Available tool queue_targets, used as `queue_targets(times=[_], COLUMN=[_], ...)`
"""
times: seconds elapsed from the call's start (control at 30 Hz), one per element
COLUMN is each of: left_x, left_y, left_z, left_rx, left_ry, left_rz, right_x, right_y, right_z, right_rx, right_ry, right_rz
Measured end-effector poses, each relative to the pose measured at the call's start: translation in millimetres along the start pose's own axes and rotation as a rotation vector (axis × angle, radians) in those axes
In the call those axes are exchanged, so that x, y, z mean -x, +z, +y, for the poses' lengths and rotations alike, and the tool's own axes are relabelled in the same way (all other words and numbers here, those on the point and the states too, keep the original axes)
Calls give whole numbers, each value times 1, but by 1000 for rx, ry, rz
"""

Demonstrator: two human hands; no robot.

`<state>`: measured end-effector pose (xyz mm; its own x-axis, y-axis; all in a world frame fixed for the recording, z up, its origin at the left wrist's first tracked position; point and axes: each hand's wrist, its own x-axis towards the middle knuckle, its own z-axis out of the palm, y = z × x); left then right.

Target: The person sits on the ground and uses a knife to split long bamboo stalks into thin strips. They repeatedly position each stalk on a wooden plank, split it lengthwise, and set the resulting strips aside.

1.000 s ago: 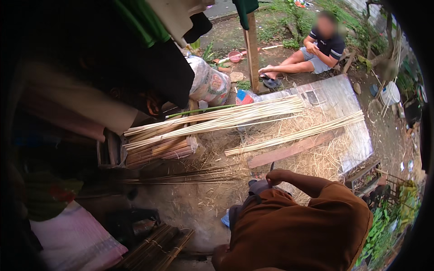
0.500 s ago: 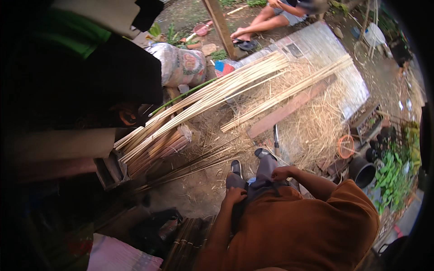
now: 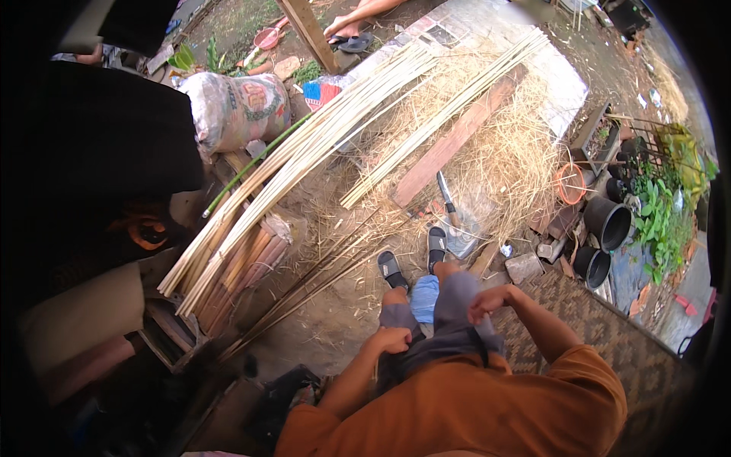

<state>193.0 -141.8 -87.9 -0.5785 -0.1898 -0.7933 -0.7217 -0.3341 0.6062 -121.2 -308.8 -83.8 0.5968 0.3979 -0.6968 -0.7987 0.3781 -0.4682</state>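
My left hand (image 3: 394, 340) rests at the left thigh of my grey shorts (image 3: 461, 295), its fingers curled in. Over the right thigh is my right hand (image 3: 487, 302), fingers bent together and pointing down. Whether cloth is pinched in either hand is hidden. Between my legs lies something blue (image 3: 424, 298), perhaps cloth or a bag. Ahead of my right sandal (image 3: 436, 245), a long knife (image 3: 448, 199) with a wooden handle lies on the ground. A reddish plank (image 3: 461, 137) sits beyond it on the shavings, beside a bundle of pale bamboo strips (image 3: 445, 118).
A larger bundle of strips (image 3: 301, 164) slants across the left, over tied brown sticks (image 3: 247, 266). A stuffed sack (image 3: 236, 113) stands behind. At right are black pots (image 3: 607, 223), an orange basket (image 3: 569, 183) and a woven mat (image 3: 579, 320). Another person's legs (image 3: 364, 14) show at the top.
The view has shifted, with the strips and plank now further left and up. More of my lower legs and the whole knife show. My hands stay near my thighs.
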Motion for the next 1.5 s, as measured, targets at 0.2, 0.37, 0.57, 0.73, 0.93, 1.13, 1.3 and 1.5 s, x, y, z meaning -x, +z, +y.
queue_targets(times=[0.2, 0.37, 0.57, 0.73, 0.93, 1.13, 1.3, 1.5], left_x=[-73, -178, -265, -329, -376, -334, -295, -170], left_y=[-52, -172, -307, -360, -380, -398, -399, -354], left_z=[-63, -180, -297, -368, -428, -434, -362, -214], left_rx=[200, 373, 81, 6, -94, -131, -282, -549], left_ry=[108, 16, -239, -389, -363, -196, -121, 9], left_rz=[59, 703, 1294, 1279, 1192, 1084, 1244, 1861], right_x=[-108, -213, -282, -333, -357, -376, -373, -357], right_y=[-143, -267, -352, -383, -403, -419, -434, -408], right_z=[54, 115, 151, 201, 237, 233, 258, 208], right_rx=[176, 181, 249, 510, 423, 63, -566, -970], right_ry=[-104, -23, 175, 223, -55, -147, -380, -967], right_rz=[837, 1252, 1246, 1415, 1528, 1569, 1454, 1296])
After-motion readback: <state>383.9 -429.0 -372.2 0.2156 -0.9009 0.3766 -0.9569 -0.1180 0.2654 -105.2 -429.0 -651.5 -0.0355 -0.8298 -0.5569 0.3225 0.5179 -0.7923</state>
